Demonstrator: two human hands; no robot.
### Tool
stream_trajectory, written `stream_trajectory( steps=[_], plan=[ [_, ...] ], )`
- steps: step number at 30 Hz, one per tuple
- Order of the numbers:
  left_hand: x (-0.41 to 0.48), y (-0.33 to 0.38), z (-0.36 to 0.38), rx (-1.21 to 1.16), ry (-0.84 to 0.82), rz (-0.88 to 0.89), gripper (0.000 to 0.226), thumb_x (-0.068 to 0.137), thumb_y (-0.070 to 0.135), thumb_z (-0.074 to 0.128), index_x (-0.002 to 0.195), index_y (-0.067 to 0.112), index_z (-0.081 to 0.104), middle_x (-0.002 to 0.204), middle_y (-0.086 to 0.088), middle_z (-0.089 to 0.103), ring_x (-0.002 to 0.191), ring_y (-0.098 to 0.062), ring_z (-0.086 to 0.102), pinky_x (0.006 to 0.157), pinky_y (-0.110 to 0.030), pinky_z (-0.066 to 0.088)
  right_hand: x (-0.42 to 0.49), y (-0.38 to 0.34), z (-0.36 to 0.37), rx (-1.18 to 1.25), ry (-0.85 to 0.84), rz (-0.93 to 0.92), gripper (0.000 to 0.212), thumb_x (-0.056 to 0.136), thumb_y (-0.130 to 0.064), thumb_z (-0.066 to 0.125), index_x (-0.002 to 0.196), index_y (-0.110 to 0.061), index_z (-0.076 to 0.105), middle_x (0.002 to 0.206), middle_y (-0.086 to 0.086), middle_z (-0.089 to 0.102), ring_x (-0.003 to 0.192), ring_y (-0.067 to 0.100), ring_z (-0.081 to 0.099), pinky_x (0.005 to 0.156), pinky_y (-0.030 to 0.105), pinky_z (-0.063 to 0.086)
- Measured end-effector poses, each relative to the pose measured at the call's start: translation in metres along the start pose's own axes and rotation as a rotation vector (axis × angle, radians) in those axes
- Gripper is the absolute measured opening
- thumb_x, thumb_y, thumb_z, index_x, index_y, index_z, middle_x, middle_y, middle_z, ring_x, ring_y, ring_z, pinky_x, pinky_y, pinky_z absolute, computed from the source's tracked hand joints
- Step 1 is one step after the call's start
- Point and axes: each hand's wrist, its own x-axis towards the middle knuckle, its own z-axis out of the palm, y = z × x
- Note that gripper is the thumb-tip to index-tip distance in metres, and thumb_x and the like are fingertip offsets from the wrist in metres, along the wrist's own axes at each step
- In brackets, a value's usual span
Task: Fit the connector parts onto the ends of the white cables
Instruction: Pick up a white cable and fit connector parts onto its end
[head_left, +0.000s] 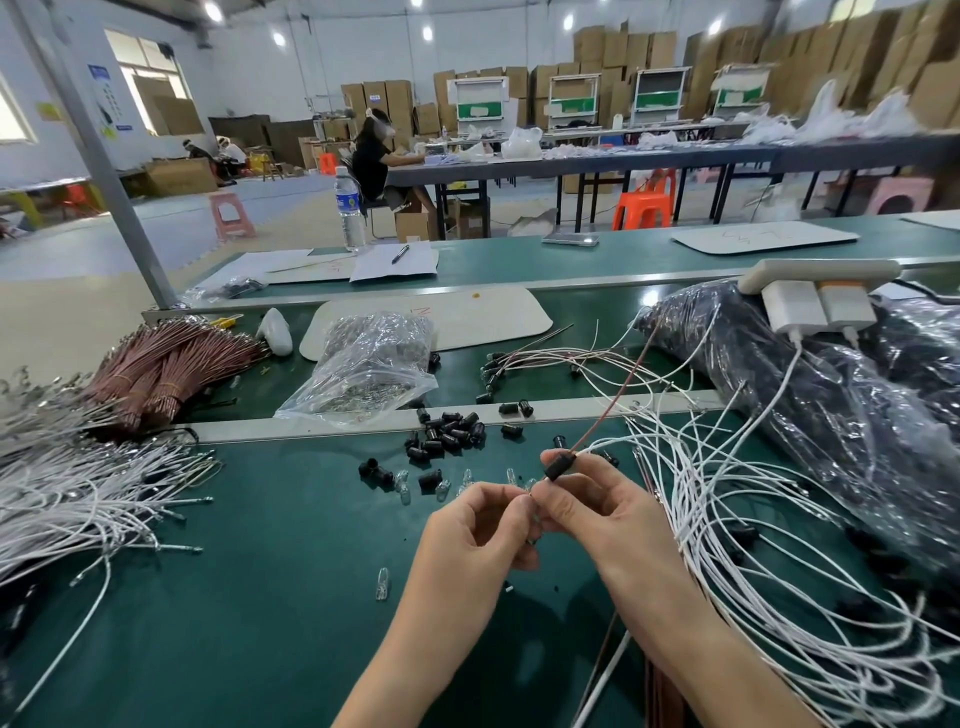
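Two forearms reach in from the near edge over the green bench (260, 597), wrists angled inward so the hands meet mid-frame. Just beyond the fingertips lies a scatter of loose black connector parts (447, 435) w/ a few clear bulbs (404, 491) among them. A lone bulb (383, 591) sits to the left of the left wrist. A tangle of white cables (727, 525) loops close to the right of the right hand, partly over a black plastic bag (831, 395). Far left of the hands lie a white cable bundle (78, 499) and brown wire bundles (166, 364); a clear bag of parts (369, 358) sits further back. The right hand (587, 506) pinches a black connector (558, 466) between thumb and forefinger. A brown wire (623, 387) and a white cable (608, 442) run from its top end, up and to the right. The left hand (478, 527) has its fingers curled, tips against the right hand's just below the connector. Whether they pinch anything cannot be told.
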Motion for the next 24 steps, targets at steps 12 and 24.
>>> stream_trajectory(
  steps=[12,24],
  plan=[
    [-0.005,0.005,0.002,0.147,0.047,0.106,0.007,0.097,0.022,0.064,0.092,0.024,0.069,0.08,0.001,0.074,0.065,-0.013,0.068,0.066,-0.028,0.058,-0.002,0.003,0.003,-0.081,0.009,-0.005,0.025,0.077,-0.041,0.075,0.088,-0.019,0.079,0.081,0.009,0.076,0.074,0.016,0.071,0.073,0.022,0.057],
    [-0.037,0.005,-0.078,1.062,0.239,0.0,0.021,0.096,0.06,0.042,0.089,0.042,0.049,0.071,0.018,0.062,0.066,0.005,0.056,0.058,-0.019,0.04,0.006,0.003,-0.005,0.083,0.121,0.074,0.028,0.081,-0.029,0.076,0.098,-0.007,0.076,0.081,0.005,0.074,0.065,0.01,0.062,0.062,0.018,0.053]
  ],
)
